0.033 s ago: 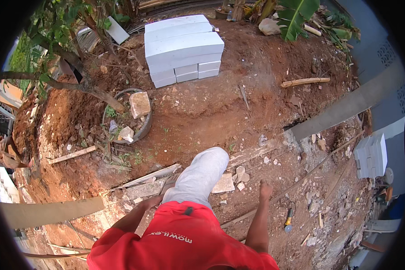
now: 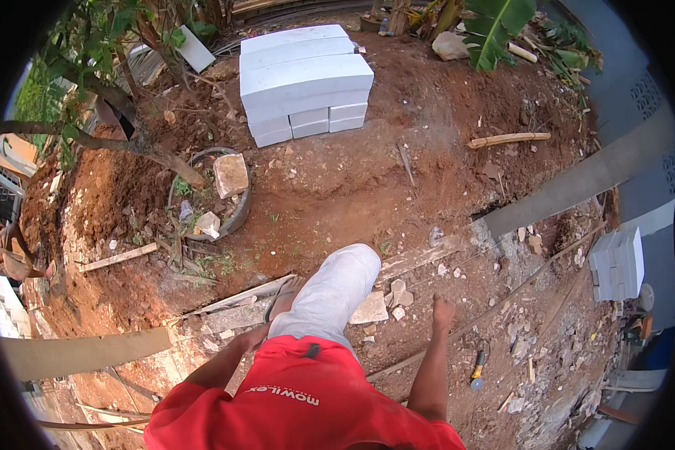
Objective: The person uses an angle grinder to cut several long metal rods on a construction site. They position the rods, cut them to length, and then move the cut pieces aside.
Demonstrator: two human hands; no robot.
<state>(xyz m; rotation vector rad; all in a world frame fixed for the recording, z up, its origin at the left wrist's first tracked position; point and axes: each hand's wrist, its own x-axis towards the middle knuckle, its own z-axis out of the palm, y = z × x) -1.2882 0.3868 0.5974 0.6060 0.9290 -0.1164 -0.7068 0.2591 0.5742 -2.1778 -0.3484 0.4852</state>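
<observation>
My right hand point(image 2: 443, 309) hangs out over the rubble-strewn soil, its fingers curled in with nothing sticking out of them. Beside my left thigh, my left hand point(image 2: 259, 335) is partly covered by the leg, so its fingers are hidden. One raised leg in light grey trousers point(image 2: 334, 289) reaches forward. Broken pale tile pieces point(image 2: 370, 307) lie between that leg and my right hand. Farther right on the ground is a yellow-and-black hand tool point(image 2: 478, 367) with a round grey end. Neither hand touches these things.
Ahead stands a stack of white building blocks point(image 2: 305, 86); a second block stack point(image 2: 617, 264) is by the right wall. A round tub point(image 2: 240, 217) holds soil and stones under a tree. Concrete beams point(image 2: 577, 180) and planks point(image 2: 120, 257) cross the ground. Another person point(image 2: 15, 255) is at the far left.
The view has shifted very slightly. More of my sandalled foot shows beside my grey-trousered leg; my hands keep nearly the same places.
</observation>
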